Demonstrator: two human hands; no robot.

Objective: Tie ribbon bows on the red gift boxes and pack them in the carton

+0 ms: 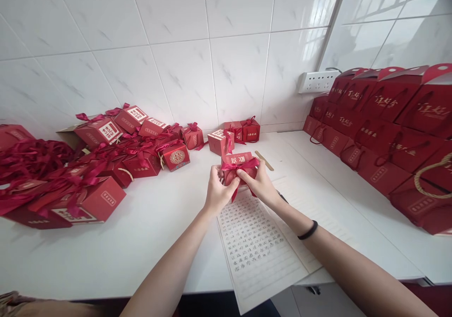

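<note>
Between my two hands is a small red gift box [237, 159] with a red ribbon bow [243, 166] tied across it. My left hand [219, 187] grips its left side, the thumb pressed on the front near the bow. On the right side my right hand [260, 183] is closed round the box, and its thumb also lies by the knot. Ribbon tails hang below the box. Under my hands lies an open notebook [254, 241] covered with handwriting, its lower edge jutting past the table's front.
Many ribboned red boxes [141, 162] crowd the left of the white table [158, 241], with a heap of loose ribbon [35, 159]. Several boxes [221, 143] stand by the tiled wall. Stacked red boxes [381, 124] line the right, near a power strip [318, 81]. A flat gold strip [264, 161] lies behind.
</note>
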